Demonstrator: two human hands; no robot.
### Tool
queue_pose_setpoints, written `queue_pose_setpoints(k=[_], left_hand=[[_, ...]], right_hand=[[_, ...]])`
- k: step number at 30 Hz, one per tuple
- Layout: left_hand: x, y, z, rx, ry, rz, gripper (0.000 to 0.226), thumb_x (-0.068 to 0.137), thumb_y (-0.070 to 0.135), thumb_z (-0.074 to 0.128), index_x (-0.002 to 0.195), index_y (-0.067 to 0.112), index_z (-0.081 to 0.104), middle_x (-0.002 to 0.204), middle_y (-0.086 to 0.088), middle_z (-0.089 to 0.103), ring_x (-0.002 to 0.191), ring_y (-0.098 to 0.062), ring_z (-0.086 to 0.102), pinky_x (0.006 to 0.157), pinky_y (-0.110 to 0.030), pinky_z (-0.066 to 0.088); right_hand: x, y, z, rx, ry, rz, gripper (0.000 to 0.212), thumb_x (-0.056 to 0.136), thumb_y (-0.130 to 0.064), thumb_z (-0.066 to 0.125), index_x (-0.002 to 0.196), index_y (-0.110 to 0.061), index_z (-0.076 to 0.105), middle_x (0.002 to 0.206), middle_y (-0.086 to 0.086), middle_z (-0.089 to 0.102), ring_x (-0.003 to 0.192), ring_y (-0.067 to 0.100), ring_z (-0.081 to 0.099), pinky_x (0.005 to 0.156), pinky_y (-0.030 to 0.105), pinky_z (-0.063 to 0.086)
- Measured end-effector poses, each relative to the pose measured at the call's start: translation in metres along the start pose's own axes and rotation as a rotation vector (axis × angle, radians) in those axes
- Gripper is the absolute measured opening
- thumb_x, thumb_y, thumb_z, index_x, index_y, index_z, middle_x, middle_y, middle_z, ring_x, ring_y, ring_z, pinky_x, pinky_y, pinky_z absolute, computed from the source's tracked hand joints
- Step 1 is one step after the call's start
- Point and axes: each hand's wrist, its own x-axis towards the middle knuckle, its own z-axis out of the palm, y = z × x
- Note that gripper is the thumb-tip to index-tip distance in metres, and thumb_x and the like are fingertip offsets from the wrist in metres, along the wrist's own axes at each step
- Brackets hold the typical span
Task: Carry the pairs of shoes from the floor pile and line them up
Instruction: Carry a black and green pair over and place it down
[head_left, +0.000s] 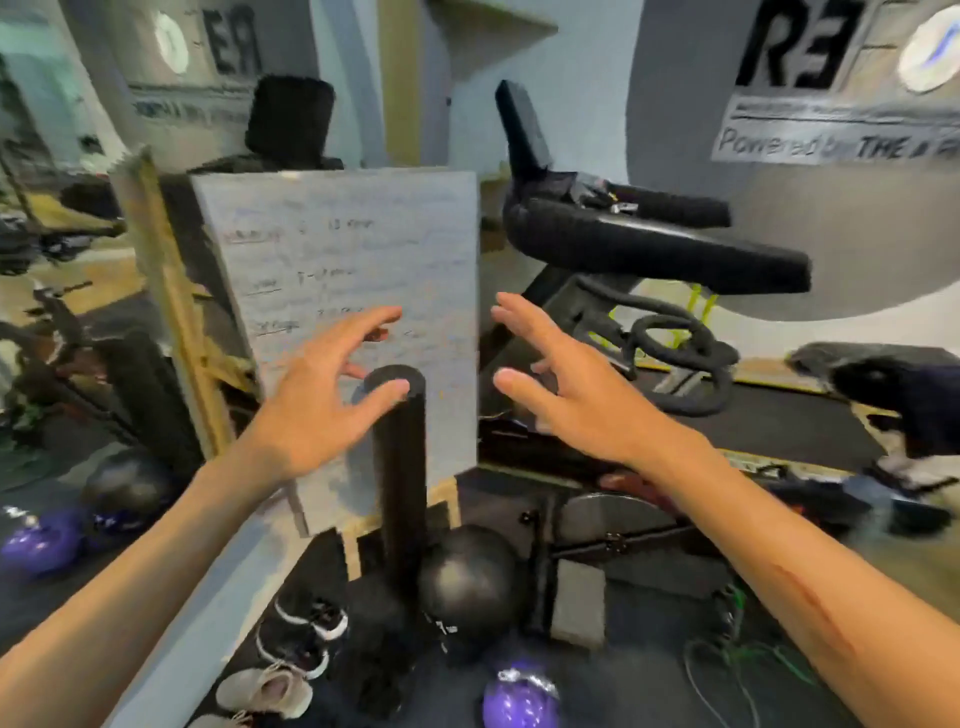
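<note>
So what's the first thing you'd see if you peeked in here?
Two bare hands stretched out in the middle, the left hand and right hand, fingers spread and holding nothing. Between them stands a tall black foam roller in front of a whiteboard covered in blurry writing. Low on the floor, a row of shoes sits beside a black ball and a purple ball.

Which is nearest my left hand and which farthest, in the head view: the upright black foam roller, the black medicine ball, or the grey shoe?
From the left hand:
1. Upright black foam roller, its top right at the fingertips.
2. Black medicine ball, on the floor, lower right.
3. Grey shoe, at the bottom edge, by the wall.
</note>
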Motion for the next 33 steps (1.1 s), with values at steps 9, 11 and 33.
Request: queue_pose_setpoints(k=[9, 11, 33], left_hand=[[0.092, 0.226, 0.209, -0.262, -0.185, 0.407, 0.061, 0.084, 0.013, 0.07, 0.14, 0.022, 0.046, 0.137, 0.012, 0.052, 0.124, -0.006, 0.052, 0.088, -0.029, 0.055], [0.098, 0.282, 0.262, -0.351, -0.24, 0.452, 0.061, 0.085, 0.013, 0.07, 0.14, 0.022, 0.046, 0.137, 0.011, 0.052, 0.124, -0.006, 0.051, 0.088, -0.03, 0.055], [0.075, 0.664, 0.666, -0.805, -0.791, 0.911, 0.058, 0.081, 0.039, 0.06, 0.135, 0.022, 0.05, 0.128, 0.008, 0.057, 0.118, -0.003, 0.054, 0.087, -0.024, 0.053]], right_hand=[[-0.21, 0.044, -0.233, -0.246, 0.275, 0.268, 0.066, 0.098, -0.038, 0.052, 0.154, -0.026, 0.019, 0.157, -0.009, 0.031, 0.144, 0.003, 0.028, 0.114, 0.034, 0.033], [-0.266, 0.047, -0.279, -0.297, 0.335, 0.331, 0.066, 0.098, -0.035, 0.054, 0.154, -0.024, 0.021, 0.156, -0.007, 0.033, 0.143, 0.005, 0.03, 0.114, 0.036, 0.034], [-0.661, 0.113, -0.516, -0.607, 0.747, 0.826, 0.047, 0.097, -0.037, 0.055, 0.141, -0.023, 0.045, 0.128, -0.005, 0.062, 0.119, 0.0, 0.055, 0.091, 0.016, 0.046]])
